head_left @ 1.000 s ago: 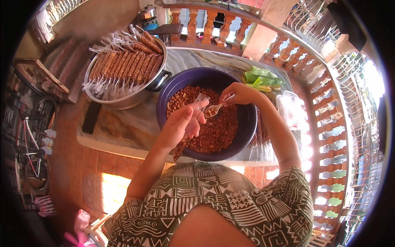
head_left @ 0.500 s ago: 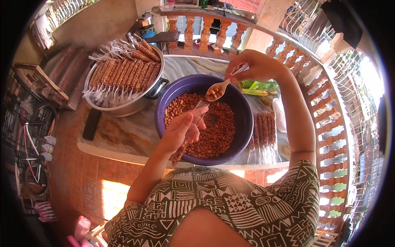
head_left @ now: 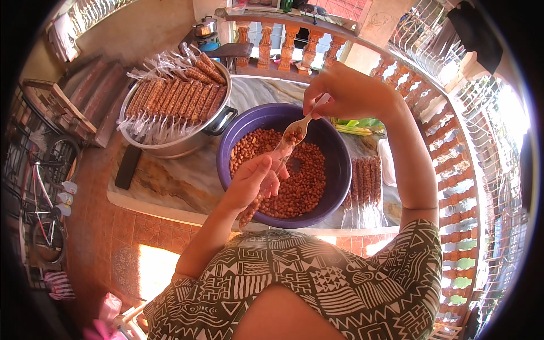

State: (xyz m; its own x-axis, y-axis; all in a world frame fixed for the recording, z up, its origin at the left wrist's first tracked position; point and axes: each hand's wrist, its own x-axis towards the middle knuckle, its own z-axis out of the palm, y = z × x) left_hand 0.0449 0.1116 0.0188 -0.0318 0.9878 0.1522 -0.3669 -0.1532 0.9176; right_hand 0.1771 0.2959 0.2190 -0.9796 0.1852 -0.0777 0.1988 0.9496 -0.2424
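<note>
My left hand (head_left: 253, 177) is closed round a narrow clear plastic bag (head_left: 250, 212), whose lower part is filled with peanuts and hangs below the hand. The bag's mouth points up over a purple basin (head_left: 338, 199). Pinched in my right hand (head_left: 347, 93) is a pale spoon (head_left: 304, 123), tilted steeply with its bowl at the bag's mouth. Some peanuts lie in that bowl. Loose reddish-brown peanuts (head_left: 294, 195) cover the basin's bottom, heaped round a small bare patch.
Left of the basin, a large metal pot (head_left: 170, 148) holds many filled narrow bags (head_left: 175, 102). More filled bags (head_left: 365, 181) lie to the right, beside a white container (head_left: 387, 163) and green leaves (head_left: 362, 124). A dark flat bar (head_left: 128, 168) rests on the marble table (head_left: 164, 190).
The spoon has come down and tipped from above the basin to the bag's mouth. My right hand has turned and dropped slightly with it; my left hand keeps its hold.
</note>
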